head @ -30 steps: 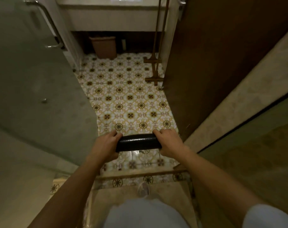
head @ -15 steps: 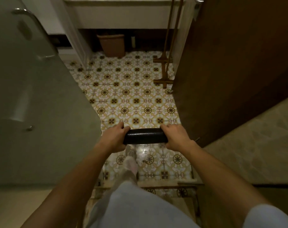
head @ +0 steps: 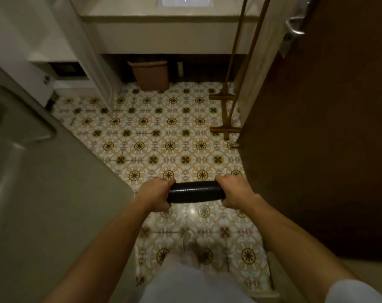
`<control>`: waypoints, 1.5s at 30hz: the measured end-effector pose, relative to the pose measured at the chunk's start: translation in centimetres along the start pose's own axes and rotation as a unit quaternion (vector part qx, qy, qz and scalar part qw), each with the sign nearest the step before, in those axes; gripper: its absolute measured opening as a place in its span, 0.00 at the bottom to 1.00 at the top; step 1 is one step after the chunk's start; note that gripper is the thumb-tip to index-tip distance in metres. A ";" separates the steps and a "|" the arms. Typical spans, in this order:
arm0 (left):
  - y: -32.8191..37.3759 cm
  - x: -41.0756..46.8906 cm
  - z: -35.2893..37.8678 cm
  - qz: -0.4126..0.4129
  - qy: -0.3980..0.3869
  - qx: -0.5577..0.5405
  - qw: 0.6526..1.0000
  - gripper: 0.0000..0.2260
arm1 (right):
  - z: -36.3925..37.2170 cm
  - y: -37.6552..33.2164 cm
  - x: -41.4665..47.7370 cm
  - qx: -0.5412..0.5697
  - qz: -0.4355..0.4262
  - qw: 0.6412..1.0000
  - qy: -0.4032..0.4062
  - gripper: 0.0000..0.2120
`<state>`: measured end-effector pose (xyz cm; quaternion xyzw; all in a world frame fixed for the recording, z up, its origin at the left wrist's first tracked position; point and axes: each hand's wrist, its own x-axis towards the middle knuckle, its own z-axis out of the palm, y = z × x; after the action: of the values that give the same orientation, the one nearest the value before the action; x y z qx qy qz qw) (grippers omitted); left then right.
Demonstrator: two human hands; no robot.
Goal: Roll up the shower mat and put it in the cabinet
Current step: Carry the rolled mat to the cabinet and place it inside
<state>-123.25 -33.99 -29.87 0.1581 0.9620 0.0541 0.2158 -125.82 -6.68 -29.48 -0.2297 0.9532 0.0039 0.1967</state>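
Observation:
The shower mat [head: 195, 192] is a black textured roll, held level in front of me above the patterned floor tiles. My left hand [head: 156, 194] grips its left end and my right hand [head: 236, 191] grips its right end, both fists closed around it. Ahead stands a pale vanity counter [head: 164, 33] with a dark recess beneath it. No cabinet door is visible.
A frosted glass shower door [head: 43, 182] with a metal handle stands open on my left. A dark wooden door [head: 327, 127] stands on my right. A brown bin [head: 150, 74] sits under the vanity. A wooden rack [head: 226, 112] leans at the right wall.
I have stepped forward out of the shower onto the patterned tiles. The vanity and bin are closer. Both hands keep the same grip on the rolled mat.

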 end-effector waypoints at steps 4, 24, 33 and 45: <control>-3.3 4.7 -3.1 -0.010 0.012 -0.019 1.000 0.21 | -3.3 1.6 6.1 0.006 -0.005 1.000 -0.005 0.26; -15.3 26.9 -13.3 -0.135 0.067 -0.083 0.985 0.23 | -16.8 10.8 37.1 -0.075 -0.114 0.991 -0.014 0.25; -22.0 30.8 -15.9 -0.229 0.095 -0.104 0.963 0.26 | -21.8 8.6 50.1 -0.113 -0.217 0.970 -0.019 0.27; -38.9 31.5 -16.2 -0.306 0.079 -0.167 0.934 0.23 | -24.2 -4.2 66.8 -0.146 -0.290 0.944 -0.055 0.29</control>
<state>-168.16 -61.01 -34.48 -0.1865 0.9549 0.1577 0.1687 -187.63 -41.95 -31.98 -0.5222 0.8219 0.0978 0.2055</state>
